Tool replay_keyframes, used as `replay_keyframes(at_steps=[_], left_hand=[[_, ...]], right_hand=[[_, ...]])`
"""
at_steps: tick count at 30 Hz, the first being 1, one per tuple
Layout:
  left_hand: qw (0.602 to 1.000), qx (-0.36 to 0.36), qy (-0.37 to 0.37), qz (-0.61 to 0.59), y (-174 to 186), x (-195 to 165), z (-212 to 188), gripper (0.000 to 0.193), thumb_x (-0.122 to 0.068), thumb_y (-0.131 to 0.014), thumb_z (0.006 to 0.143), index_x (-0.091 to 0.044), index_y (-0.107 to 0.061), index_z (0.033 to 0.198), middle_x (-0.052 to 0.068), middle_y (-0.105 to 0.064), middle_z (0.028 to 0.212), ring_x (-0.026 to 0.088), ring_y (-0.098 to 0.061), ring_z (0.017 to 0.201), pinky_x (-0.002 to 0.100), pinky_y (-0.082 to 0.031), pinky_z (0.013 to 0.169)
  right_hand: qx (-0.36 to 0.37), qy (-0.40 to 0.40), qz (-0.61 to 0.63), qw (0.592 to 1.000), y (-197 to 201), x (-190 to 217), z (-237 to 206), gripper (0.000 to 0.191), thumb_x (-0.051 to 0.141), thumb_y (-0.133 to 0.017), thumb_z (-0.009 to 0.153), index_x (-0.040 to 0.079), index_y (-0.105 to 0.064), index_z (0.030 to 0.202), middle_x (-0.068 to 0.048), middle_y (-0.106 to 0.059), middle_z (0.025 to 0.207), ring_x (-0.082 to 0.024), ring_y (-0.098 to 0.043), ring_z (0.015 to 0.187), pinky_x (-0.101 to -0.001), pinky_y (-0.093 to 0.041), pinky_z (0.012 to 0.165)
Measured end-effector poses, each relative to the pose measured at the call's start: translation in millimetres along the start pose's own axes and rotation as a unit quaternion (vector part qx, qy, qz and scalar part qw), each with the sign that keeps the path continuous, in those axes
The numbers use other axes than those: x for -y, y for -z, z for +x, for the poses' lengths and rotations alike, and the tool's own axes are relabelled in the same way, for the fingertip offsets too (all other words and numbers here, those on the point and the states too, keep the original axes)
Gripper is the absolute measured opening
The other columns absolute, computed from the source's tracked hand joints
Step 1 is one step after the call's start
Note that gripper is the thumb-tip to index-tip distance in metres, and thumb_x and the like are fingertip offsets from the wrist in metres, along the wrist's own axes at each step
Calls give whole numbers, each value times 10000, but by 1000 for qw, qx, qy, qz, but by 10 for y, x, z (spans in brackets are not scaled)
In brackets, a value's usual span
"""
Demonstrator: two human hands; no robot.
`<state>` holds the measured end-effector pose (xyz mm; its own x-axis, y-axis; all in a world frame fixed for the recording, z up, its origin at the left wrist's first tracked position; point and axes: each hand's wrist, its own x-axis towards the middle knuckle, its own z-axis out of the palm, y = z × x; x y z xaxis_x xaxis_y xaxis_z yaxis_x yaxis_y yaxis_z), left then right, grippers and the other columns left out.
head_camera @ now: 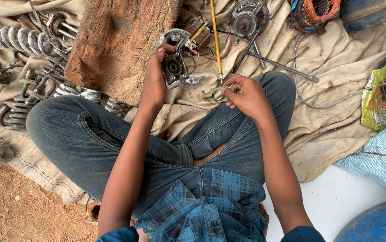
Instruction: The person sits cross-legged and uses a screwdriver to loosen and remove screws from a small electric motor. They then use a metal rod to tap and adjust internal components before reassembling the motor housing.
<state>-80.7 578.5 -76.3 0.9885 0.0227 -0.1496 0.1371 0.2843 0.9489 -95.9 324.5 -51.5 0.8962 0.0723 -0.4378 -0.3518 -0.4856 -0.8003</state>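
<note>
The person sits cross-legged on a tan cloth (336,67) spread over the ground. The right hand (246,95) is pinched narrow around a small metal part (214,94), held just above the right knee. If the pinch slips, the part is likely to drop into the folds of the cloth, where small loose fasteners (192,92) already lie.

The left hand (155,83) is closed around a grey metal motor end cover (175,69), held upright near the edge of a wooden block (112,42). Wires (202,56) run from the cover to a component behind it; pulling the cover nearer could strain or break them.

A yellow-handled screwdriver (215,38) lies beyond, its tip close to the right hand's fingers; an abrupt reach risks contact. Further back, toward the cloth's far edge, rest a motor housing (246,18) and a T-shaped wrench (271,60).
</note>
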Motion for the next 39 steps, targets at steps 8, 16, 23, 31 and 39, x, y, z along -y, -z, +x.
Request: replay_keyframes(at_steps=[8,16,23,31,39], left_hand=[[984,68,-97,132,-96,-111,10,508,-342,-257,1049,37,-594,1089,144,-621,967,207,-578,1056,338,-339,1113],[955,58,-31,289,-309,-363,-164,418,-348,-344,1046,0,-510,1206,198,-545,721,370,-586,668,462,-424,672],[960,134,-38,242,-312,-462,-209,377,-296,-365,1051,-39,-521,1279,170,-647,738,314,-673,685,390,-504,657],[887,167,-237,360,-315,-457,-297,233,-232,-648,1028,-23,-591,1113,124,-684,930,283,-702,792,380,-537,667],[719,163,-393,550,-263,-387,-253,174,-231,-677,1007,-79,-605,1049,57,-652,935,244,-691,864,380,-560,725]], right_hand=[[-83,189,278,938,-111,17,-16,443,298,-728,999,-12,-530,1246,-182,-719,1115,-253,-765,1039,-352,-645,905],[59,289,226,928,-576,38,-436,896,606,-710,925,-39,-410,1469,-152,-558,1361,-220,-624,1263,-374,-578,1046],[30,136,416,899,-636,-69,-270,551,387,-664,1041,-85,-558,1304,-186,-668,1190,-239,-679,1043,-391,-582,971],[50,128,535,834,-527,-254,-129,450,400,-521,1068,-1,-568,1265,-169,-676,1103,-207,-639,935,-366,-564,874],[58,76,549,830,-562,-456,-86,453,444,-492,1062,35,-541,1251,-179,-683,1044,-221,-645,866,-368,-560,794]])
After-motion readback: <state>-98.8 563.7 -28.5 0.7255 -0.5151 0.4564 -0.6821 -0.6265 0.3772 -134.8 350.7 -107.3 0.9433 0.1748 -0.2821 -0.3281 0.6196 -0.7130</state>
